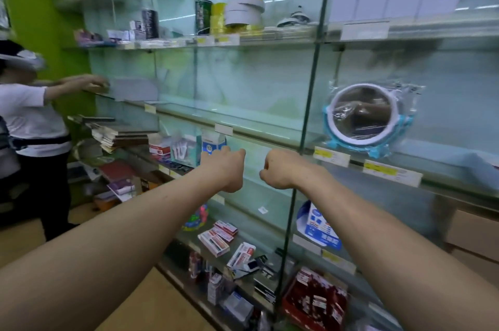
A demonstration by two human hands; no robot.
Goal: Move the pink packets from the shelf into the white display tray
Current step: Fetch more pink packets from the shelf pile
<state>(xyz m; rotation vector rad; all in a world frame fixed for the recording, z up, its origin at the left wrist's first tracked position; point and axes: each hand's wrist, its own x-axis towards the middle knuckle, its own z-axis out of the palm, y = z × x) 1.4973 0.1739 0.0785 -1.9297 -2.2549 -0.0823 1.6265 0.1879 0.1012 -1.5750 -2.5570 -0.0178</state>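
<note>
I'm at the very start: nothing pink is in hand and nothing has gone into a tray.

The glass shelving (243, 82) fills my view. It has hard, glossy panes with thin metal edges and paper price strips, and it would be slippery under any packet I slide. The shelf (256, 133) just above the fingers looks bare along its middle.

My left hand (226, 168) and right hand (280, 171) are held out side by side, backs toward me. The left fingers (216, 152) are curled, with their tips hidden behind the knuckles. I cannot tell whether they pinch anything or touch the carton beyond them. The right fingers (267, 166) are folded under into a fist, and nothing shows out of it.

Right at the left fingers stands a blue-and-white carton (213, 143) of stiff card. Just left of it is a pale open-fronted box (185, 151) holding thin white sachets. It may be the display tray, but I can't be sure.

I can't pick out the pink packets with confidence. Well below the left fingers sits a rounded pink-and-green bundle (199, 216) that looks like shiny film. Far up and to the left of them lies a small blurred pinkish pack (83, 36).

My next move, as I judge it, is to open the fingers, settle which pink goods are meant, and reach for them with a light pinch, since film packets crumple and slip.
</note>
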